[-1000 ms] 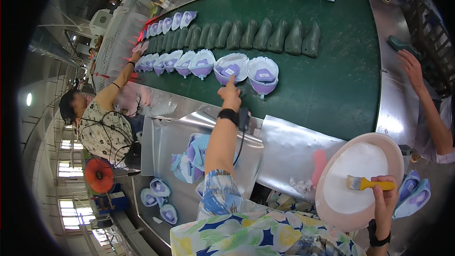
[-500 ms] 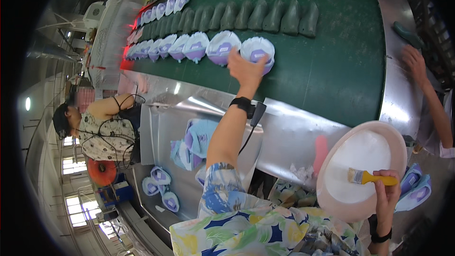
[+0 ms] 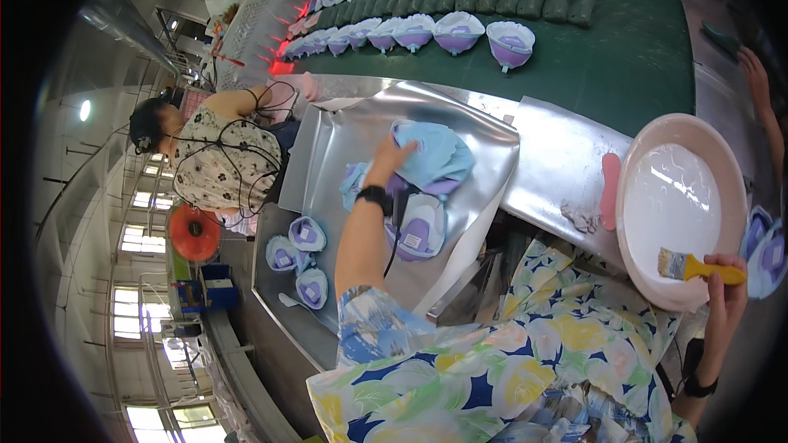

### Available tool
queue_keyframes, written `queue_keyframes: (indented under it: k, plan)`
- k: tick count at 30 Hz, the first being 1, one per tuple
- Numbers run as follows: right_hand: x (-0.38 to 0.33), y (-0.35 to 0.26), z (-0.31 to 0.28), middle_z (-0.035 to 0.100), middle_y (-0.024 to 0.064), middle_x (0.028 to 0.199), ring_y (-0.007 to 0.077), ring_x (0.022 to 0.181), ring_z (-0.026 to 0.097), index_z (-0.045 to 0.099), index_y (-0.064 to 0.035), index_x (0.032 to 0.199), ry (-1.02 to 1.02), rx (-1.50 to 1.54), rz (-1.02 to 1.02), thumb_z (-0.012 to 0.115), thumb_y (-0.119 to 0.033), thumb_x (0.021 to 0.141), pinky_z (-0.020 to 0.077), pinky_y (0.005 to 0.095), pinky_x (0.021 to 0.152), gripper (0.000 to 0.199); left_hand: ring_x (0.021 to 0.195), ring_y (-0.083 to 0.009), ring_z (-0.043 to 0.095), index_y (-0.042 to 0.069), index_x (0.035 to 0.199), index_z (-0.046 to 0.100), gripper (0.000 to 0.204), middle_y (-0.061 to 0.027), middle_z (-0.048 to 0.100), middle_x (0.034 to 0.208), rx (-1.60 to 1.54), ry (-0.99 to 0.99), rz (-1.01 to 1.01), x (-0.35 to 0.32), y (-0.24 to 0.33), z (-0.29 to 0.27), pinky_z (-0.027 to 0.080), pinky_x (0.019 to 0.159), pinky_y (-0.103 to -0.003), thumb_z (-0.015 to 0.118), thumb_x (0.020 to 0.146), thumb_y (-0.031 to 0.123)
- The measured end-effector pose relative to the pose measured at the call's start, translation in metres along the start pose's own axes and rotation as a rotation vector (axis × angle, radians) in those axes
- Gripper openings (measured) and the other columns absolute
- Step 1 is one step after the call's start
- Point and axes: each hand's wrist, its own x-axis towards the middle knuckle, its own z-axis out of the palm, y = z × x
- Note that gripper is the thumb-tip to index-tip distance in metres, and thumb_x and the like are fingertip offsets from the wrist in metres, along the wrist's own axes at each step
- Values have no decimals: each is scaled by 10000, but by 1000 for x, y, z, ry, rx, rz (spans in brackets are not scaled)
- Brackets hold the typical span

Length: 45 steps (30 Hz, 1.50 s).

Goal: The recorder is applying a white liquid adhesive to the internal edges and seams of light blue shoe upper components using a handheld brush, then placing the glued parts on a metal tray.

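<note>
My left hand (image 3: pixel 389 157) is closed on the edge of a pile of light blue and purple shoe uppers (image 3: pixel 435 154) in the metal tray; its fingertips are partly hidden. Beside and below that pile lie more uppers, one a purple and white upper (image 3: pixel 420 228). In my right hand (image 3: pixel 726 289) is a paintbrush (image 3: pixel 698 269) with a yellow handle, its bristles over the near part of a pale pink basin (image 3: pixel 630 197) of white liquid. On the green belt (image 3: pixel 611 66), the nearest row of purple and white uppers ends with a single upper (image 3: pixel 510 46).
Behind that row stand dark green shoe lasts (image 3: pixel 532 0). A pink insole-shaped piece (image 3: pixel 610 190) lies left of the basin. Three small uppers (image 3: pixel 307 235) sit at the tray's left. One person (image 3: pixel 226 143) works at left; another person's hand (image 3: pixel 753 74) shows at far right.
My left hand has left the end upper on the belt and come back to the pile in the tray. The brush has moved toward the basin's near rim. The view has shifted.
</note>
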Motion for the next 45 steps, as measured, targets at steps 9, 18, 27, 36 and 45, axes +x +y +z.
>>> queue_keyframes:
  k: [9,18,27,36,45]
  plan:
    - [0,12,19,653,71,1052,139,963,620,592,-22,1137,64,-13,-13,617,-94,984,505,265,836,170,1249,-460,512,112,1398,543,581,-311,502,1370,41,-40,399,-99,65,40,432,1046,-463,567,829,-3]
    - [60,35,58,678,140,821,205,744,667,620,9,1066,-37,-331,-214,684,-189,935,513,322,696,245,1138,-367,579,199,1322,599,589,-155,551,1352,349,-142,941,-141,86,19,528,921,-440,662,769,6]
    - [44,31,54,680,215,866,393,833,675,601,-2,1004,-305,-565,-128,689,-132,879,513,425,743,201,902,-381,636,138,1289,583,527,-151,594,1032,381,-101,947,-165,117,38,544,775,-464,672,778,45]
    - [42,13,-1,650,169,866,315,788,627,569,-7,998,-36,-524,-328,647,-65,926,494,373,728,121,1150,-138,581,22,1332,549,523,-101,676,1136,-799,-163,507,-155,183,-27,487,958,-315,622,823,-74]
    - [41,14,5,658,198,848,354,800,650,577,-11,1006,-117,-330,-245,632,-55,917,492,400,743,113,1027,-306,674,68,1241,586,333,-120,686,1114,-335,41,330,-110,168,-65,550,866,-426,642,913,62]
